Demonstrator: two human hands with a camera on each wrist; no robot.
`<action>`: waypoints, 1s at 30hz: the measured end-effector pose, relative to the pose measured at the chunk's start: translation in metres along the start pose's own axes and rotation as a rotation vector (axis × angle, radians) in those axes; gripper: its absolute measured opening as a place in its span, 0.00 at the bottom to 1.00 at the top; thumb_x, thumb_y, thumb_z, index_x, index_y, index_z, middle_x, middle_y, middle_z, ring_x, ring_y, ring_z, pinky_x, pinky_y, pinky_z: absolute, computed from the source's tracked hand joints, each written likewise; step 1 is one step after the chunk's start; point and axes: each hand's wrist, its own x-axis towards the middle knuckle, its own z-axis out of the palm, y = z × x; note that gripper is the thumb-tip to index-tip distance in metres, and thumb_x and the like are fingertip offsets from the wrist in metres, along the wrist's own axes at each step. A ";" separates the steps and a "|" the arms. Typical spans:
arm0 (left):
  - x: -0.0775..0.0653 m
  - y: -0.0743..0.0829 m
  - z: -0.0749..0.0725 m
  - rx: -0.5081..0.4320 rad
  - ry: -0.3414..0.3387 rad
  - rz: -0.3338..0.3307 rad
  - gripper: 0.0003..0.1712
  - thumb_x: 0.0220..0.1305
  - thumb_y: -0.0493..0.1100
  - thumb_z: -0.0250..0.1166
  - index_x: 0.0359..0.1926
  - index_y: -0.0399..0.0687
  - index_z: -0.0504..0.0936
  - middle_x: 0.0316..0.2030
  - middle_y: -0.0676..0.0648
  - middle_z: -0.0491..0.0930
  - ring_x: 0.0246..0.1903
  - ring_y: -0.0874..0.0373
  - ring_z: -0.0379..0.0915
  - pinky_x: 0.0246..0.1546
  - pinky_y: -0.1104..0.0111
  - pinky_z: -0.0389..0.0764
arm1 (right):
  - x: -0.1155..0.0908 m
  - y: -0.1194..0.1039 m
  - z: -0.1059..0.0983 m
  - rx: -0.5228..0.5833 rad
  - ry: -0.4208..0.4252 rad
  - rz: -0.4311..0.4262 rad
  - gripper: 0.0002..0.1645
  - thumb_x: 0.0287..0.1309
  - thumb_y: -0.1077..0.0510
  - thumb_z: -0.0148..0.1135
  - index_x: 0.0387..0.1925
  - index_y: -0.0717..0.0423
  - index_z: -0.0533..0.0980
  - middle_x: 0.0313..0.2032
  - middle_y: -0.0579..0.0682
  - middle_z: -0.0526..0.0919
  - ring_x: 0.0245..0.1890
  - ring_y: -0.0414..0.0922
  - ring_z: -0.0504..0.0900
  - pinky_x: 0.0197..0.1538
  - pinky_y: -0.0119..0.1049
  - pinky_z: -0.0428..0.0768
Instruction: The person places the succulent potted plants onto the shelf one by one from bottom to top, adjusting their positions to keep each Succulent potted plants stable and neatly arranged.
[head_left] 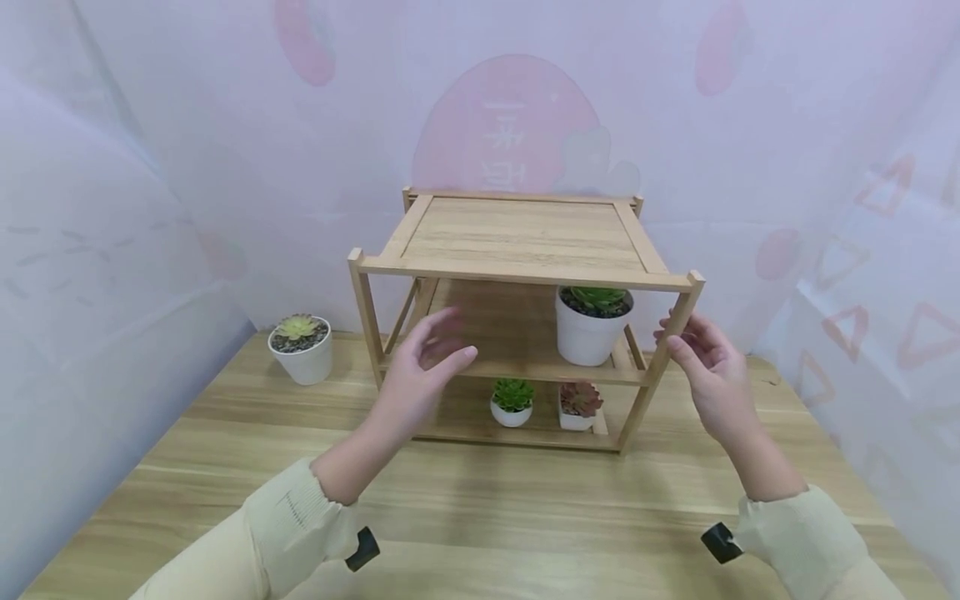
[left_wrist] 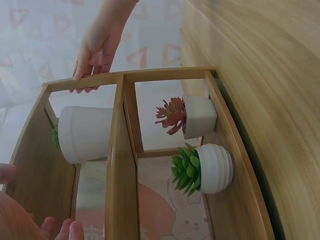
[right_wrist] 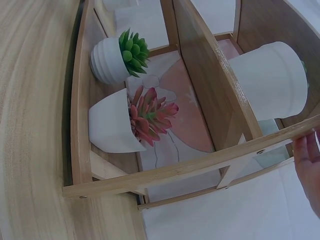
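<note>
A wooden shelf rack point(head_left: 525, 237) stands on the table, with a top board and two lower levels. My right hand point(head_left: 712, 375) holds its right front post, thumb in front and fingers behind. In front of the rack's left half, my left hand point(head_left: 420, 367) hovers, fingers apart and nothing in it. A large white pot with a green succulent point(head_left: 592, 329) sits on the middle level at the right. Below it are a small ribbed white pot with a green succulent point(left_wrist: 215, 168) and an angular white pot with a red succulent point(right_wrist: 112, 122).
A white pot with a pale yellow-green succulent point(head_left: 303, 354) stands on the wooden table point(head_left: 487, 517), left of the rack. Printed pale cloth point(head_left: 322, 150) hangs behind and at both sides.
</note>
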 end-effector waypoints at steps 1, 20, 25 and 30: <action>-0.001 -0.001 -0.002 0.004 0.003 -0.001 0.35 0.70 0.43 0.66 0.75 0.49 0.66 0.68 0.43 0.70 0.66 0.41 0.67 0.64 0.46 0.72 | 0.000 0.000 0.000 -0.001 0.000 0.001 0.19 0.74 0.70 0.53 0.61 0.54 0.74 0.51 0.46 0.83 0.51 0.39 0.82 0.57 0.25 0.78; -0.032 0.000 -0.045 0.031 0.155 0.039 0.30 0.73 0.35 0.61 0.73 0.39 0.64 0.67 0.41 0.68 0.65 0.41 0.67 0.57 0.73 0.76 | 0.001 -0.002 0.000 -0.009 0.000 -0.001 0.19 0.74 0.70 0.53 0.60 0.53 0.75 0.51 0.46 0.83 0.51 0.39 0.82 0.57 0.24 0.78; -0.039 -0.001 -0.054 0.025 0.210 0.031 0.28 0.74 0.36 0.60 0.72 0.39 0.65 0.65 0.43 0.69 0.62 0.48 0.70 0.53 0.74 0.76 | 0.001 -0.002 0.000 -0.012 -0.003 0.002 0.19 0.74 0.70 0.53 0.60 0.54 0.74 0.51 0.46 0.83 0.51 0.39 0.82 0.57 0.24 0.77; -0.043 -0.009 -0.066 -0.010 0.298 0.048 0.25 0.75 0.34 0.59 0.69 0.36 0.67 0.61 0.44 0.72 0.58 0.55 0.73 0.55 0.77 0.76 | 0.001 -0.002 -0.001 -0.032 -0.004 0.001 0.19 0.74 0.69 0.53 0.62 0.54 0.74 0.51 0.46 0.83 0.51 0.39 0.82 0.57 0.24 0.77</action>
